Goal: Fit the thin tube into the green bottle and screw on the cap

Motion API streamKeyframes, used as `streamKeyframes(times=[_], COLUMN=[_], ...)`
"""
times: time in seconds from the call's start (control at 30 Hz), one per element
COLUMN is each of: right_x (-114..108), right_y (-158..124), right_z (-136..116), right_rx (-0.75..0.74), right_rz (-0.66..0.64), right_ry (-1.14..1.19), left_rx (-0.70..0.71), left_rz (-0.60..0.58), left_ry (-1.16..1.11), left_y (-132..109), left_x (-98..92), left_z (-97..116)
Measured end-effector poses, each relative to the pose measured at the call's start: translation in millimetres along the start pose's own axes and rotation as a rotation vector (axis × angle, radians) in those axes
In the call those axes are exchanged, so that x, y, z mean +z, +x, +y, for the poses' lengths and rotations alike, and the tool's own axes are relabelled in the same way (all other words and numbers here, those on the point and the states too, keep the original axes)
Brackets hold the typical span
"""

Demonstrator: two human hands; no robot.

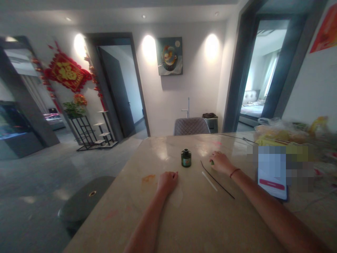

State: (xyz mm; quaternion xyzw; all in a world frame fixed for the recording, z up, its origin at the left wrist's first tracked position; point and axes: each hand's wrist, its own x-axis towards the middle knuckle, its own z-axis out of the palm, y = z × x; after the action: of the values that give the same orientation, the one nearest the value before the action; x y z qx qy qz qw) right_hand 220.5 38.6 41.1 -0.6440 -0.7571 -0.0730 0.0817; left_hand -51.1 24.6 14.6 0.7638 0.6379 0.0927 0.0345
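Note:
A small dark green glass bottle with a label and a short neck stands upright on the stone-look table. My left hand rests on the tabletop as a loose fist, left of the bottle and nearer to me; no object shows in it. To the right of the bottle, my right hand lies low over the table with its fingers curled round a small green piece, mostly hidden. Between the hands lie a thin dark stick and a short white strip, both slanting toward me.
On the right, a lit phone stands tilted beside plastic bags. A dark cable runs along the far edge. One quilted chair is behind the table, and a dark green stool stands at the left.

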Motion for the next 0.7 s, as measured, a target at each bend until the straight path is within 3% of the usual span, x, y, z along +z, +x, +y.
streamKeyframes(times=[0.13, 0.27, 0.33, 0.4, 0.53, 0.7], right_x=[-4, -14, -20, -23, -13, 15], right_y=[4, 25, 44, 64, 93, 94], right_z=[5, 2, -6, -19, -52, -74], right_rx=[-0.036, -0.053, -0.053, -0.056, -0.064, -0.066], right_rz=[-0.189, -0.076, 0.037, 0.123, 0.207, 0.165], right_ry=[-0.144, -0.028, 0.226, 0.641, 1.331, 1.529], left_rx=[0.002, 0.004, 0.004, 0.004, -0.001, -0.01], left_rz=[-0.008, 0.008, 0.014, 0.01, -0.003, 0.014], left_ry=[0.002, -0.004, -0.007, -0.011, -0.013, -0.004], left_y=[1, 1, 0, 0, -1, -2], left_x=[0.3, -0.3, -0.6, -1.1, -2.0, -1.1], left_z=[0, 1, 1, 1, 2, 2])
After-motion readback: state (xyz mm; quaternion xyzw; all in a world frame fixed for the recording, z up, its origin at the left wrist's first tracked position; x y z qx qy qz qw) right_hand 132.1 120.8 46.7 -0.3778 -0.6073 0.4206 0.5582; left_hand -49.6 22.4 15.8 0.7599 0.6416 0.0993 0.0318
